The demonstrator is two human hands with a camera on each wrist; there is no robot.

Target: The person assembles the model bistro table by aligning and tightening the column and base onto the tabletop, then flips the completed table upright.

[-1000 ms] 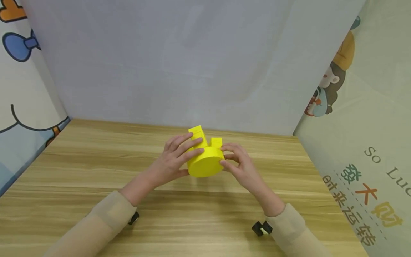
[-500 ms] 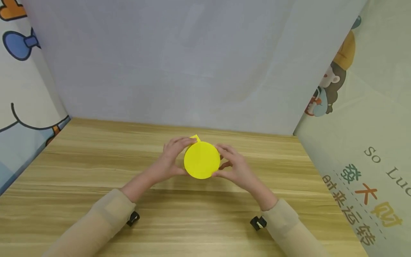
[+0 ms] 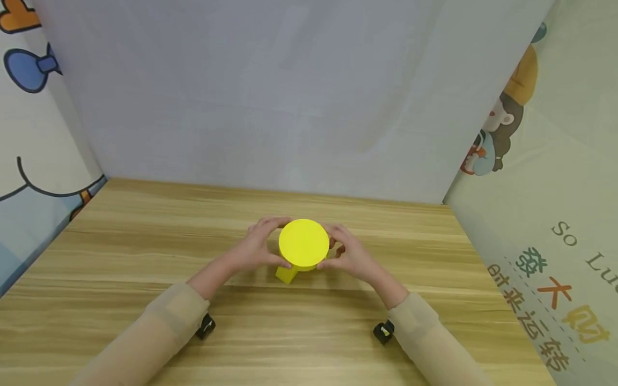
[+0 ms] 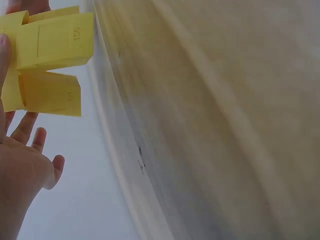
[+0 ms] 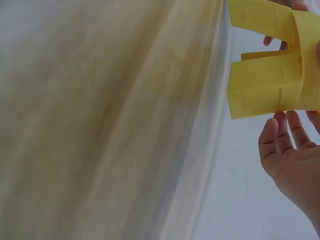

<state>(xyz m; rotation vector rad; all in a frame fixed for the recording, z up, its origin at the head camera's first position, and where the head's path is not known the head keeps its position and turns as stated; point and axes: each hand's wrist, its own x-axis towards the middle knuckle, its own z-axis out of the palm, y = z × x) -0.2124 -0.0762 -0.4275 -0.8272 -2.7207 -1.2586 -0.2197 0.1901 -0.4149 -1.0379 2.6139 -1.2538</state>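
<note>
A yellow stool-shaped piece (image 3: 304,242) has a round flat disc on top and block-like legs below. In the head view the disc faces up, with one leg showing under its front left edge. My left hand (image 3: 256,247) grips the disc's rim from the left, thumb at the front and fingers behind. From the right, my right hand (image 3: 352,254) holds the opposite side the same way. Numbers are embossed on a leg (image 4: 60,42) in the left wrist view. The right wrist view shows the legs (image 5: 265,87) too, standing clear of the tabletop.
The wood-grain table (image 3: 232,343) spreads all around the hands. A pale cloth wall (image 3: 270,96) rises behind it, with printed panels at the left and right (image 3: 555,214). Small black cameras (image 3: 383,332) hang at both wrists.
The yellow piece has been turned over: its legs pointed up and away from me, then the disc swung to face me, and now the legs point down. Both hands stayed on it and shifted their grip.
</note>
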